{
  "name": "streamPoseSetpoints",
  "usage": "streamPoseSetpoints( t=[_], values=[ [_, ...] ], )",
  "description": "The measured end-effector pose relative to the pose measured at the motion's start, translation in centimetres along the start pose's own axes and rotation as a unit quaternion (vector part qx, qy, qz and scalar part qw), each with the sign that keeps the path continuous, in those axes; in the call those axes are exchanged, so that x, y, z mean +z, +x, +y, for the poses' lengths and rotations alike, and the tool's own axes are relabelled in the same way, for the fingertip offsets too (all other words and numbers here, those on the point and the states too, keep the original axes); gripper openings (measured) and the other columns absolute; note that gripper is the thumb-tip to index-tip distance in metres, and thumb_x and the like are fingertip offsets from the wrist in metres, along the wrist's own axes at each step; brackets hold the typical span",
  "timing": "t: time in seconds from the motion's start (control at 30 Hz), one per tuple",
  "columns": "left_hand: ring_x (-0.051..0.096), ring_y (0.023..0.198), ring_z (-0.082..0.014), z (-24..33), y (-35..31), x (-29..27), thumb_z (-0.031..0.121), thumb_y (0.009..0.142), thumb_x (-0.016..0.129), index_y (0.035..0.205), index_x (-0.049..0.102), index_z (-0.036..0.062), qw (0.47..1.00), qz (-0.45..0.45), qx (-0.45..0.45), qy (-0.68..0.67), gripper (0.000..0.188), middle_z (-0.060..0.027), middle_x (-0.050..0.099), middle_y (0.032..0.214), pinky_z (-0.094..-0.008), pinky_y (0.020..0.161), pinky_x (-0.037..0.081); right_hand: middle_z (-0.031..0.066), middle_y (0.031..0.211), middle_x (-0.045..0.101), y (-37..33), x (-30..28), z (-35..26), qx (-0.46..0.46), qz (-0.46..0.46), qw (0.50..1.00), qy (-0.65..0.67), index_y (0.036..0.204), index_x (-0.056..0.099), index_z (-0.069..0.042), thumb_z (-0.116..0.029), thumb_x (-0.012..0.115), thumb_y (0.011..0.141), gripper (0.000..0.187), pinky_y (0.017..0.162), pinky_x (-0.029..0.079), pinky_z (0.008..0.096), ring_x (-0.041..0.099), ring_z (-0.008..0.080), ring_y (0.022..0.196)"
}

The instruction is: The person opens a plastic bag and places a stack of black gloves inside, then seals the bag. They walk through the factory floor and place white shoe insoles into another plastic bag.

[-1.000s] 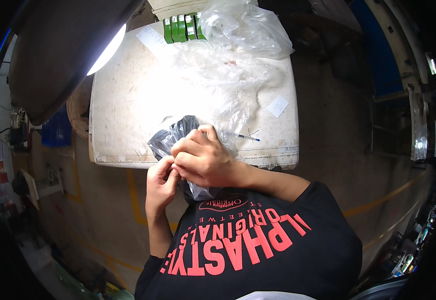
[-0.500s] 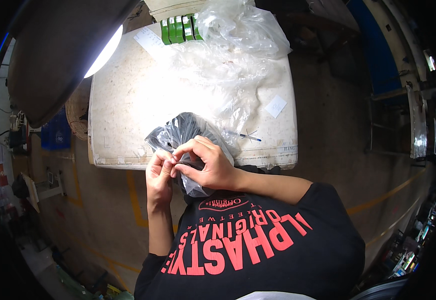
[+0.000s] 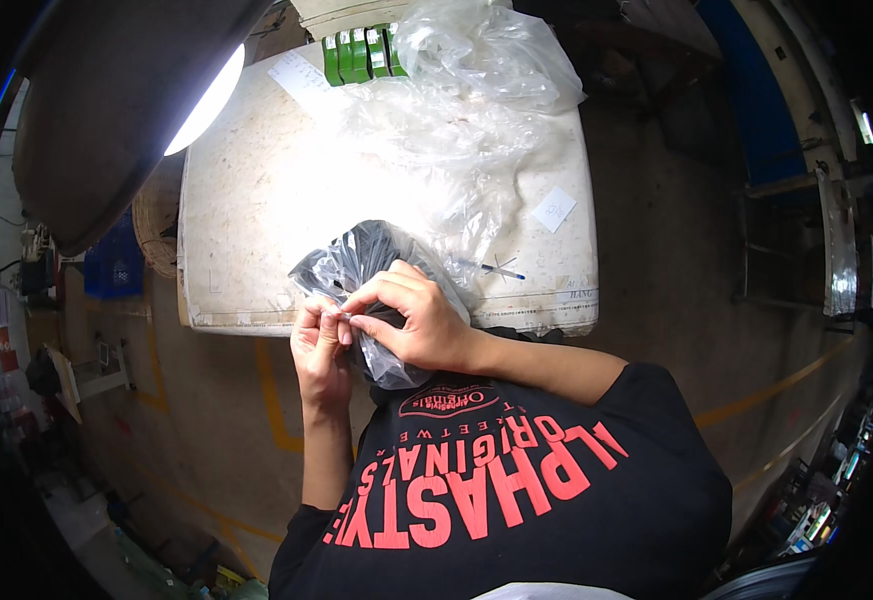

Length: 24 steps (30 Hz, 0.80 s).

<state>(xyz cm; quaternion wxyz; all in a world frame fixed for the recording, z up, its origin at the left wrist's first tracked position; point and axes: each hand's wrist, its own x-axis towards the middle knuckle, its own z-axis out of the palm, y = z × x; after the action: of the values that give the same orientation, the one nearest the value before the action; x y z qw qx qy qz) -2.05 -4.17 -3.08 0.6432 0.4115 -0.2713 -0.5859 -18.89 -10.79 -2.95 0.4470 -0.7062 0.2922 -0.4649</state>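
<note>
At the table's near edge lies a clear plastic bag (image 3: 396, 372) full of dark, thin, strip-like pieces. My left hand (image 3: 320, 350) is closed at the bag's near left side, thumb and fingers pinched together. Over the bag, my right hand (image 3: 424, 318) bends in from the right, thumb and forefinger pinching against the left fingertips. Between the fingertips shows a thin whitish bit, too small to name; whether it belongs to the bag I cannot tell. Part of the bag is hidden under my right hand.
The worn white table (image 3: 246, 210) carries crumpled clear plastic sheeting (image 3: 486, 70), green packs (image 3: 361, 58), a paper slip (image 3: 553, 208) and a blue pen (image 3: 501, 272). A lamp shade (image 3: 121, 110) overhangs the left. A blue crate (image 3: 113, 265) stands beyond the table's left side.
Both hands stay at the same spot on the bag. Their fingertips have shifted slightly, and the thin whitish bit between them shows more plainly now.
</note>
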Motion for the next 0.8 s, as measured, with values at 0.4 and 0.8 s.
streamPoseSetpoints(
  t=[0.4,0.8],
  values=[
    [0.066,0.096,-0.0108,-1.6,-1.7,2.7,0.007,0.11,0.053,0.159,0.037,-0.0017,0.96,0.095,0.156,0.213,0.053,-0.0154,0.077,0.108,-0.0261,0.092,0.049,0.0057,0.094,0.078,-0.3,-0.2,-0.3,0.054,0.024,0.996,0.061,0.099,0.08,-0.008,-0.005,0.077,0.085,0.015,0.083,0.052,0.0342,0.068,0.0228,0.085],
    [0.071,0.104,-0.017,-2.0,-0.7,2.9,-0.002,0.108,0.051,0.159,0.039,0.0038,0.918,0.054,0.237,0.315,0.053,-0.0241,0.074,0.119,-0.0292,0.095,0.054,0.0053,0.092,0.076,-0.3,-0.1,-0.4,0.052,0.021,0.997,0.043,0.092,0.079,-0.005,-0.011,0.08,0.083,0.011,0.085,0.049,0.0357,0.065,0.0225,0.088]
  ],
)
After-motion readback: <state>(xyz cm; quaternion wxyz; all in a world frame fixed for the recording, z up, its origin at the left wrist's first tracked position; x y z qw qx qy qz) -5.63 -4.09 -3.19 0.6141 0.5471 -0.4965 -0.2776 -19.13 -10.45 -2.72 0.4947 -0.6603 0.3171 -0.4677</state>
